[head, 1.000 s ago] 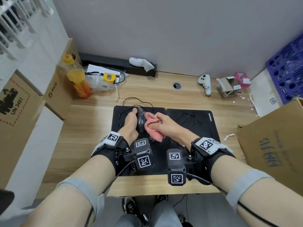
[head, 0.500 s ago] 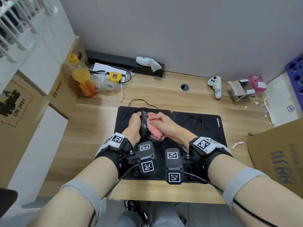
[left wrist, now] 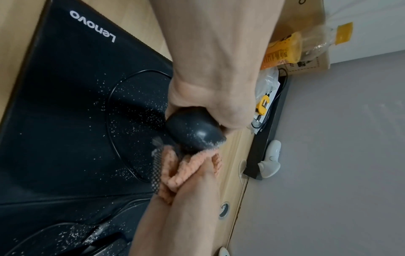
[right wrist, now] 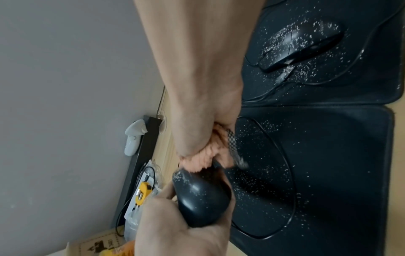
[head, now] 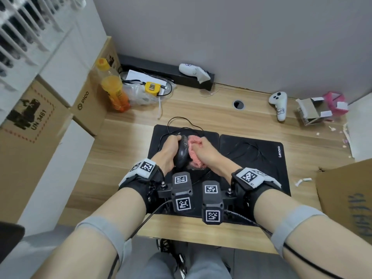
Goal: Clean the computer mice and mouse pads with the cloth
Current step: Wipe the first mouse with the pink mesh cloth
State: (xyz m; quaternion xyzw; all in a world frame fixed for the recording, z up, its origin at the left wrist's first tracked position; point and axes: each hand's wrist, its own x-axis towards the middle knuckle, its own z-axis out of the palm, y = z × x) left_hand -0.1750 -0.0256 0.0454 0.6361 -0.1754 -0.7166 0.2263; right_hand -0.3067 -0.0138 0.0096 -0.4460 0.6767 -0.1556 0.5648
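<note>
- Compared with one second ago, the pink cloth (head: 194,152) has moved from the near end of the mouse (head: 182,153) toward its far end, and the right hand (head: 204,153) has moved with it; the head camera has also tilted, so the whole tabletop (head: 124,158) now sits lower in the head view.
- Both hands are still together above the left mouse pad (head: 159,135), near its 12 o'clock edge.
- The left hand (head: 168,152) has its fingers curled round the dark mouse and holds it lifted off the pad, tilted on its side.
- The right hand is clenched round the bunched cloth and presses it against the right side of the mouse.
- The left wrist view shows white specks on the mouse (left wrist: 194,129) where the cloth (left wrist: 186,166) meets it, and specks scattered over the pad inside the loop of the mouse cable (left wrist: 109,110).
- The right wrist view shows what the head view hides behind the arms: a second mouse (right wrist: 300,45) lying on the right mouse pad (right wrist: 361,83), both covered with white specks.
- Only the head view shows the rest: an orange bottle (head: 113,91) at 10 o'clock from the pads, a white controller (head: 278,105) at 2 o'clock, and a cardboard box (head: 346,200) at 3 o'clock.
</note>
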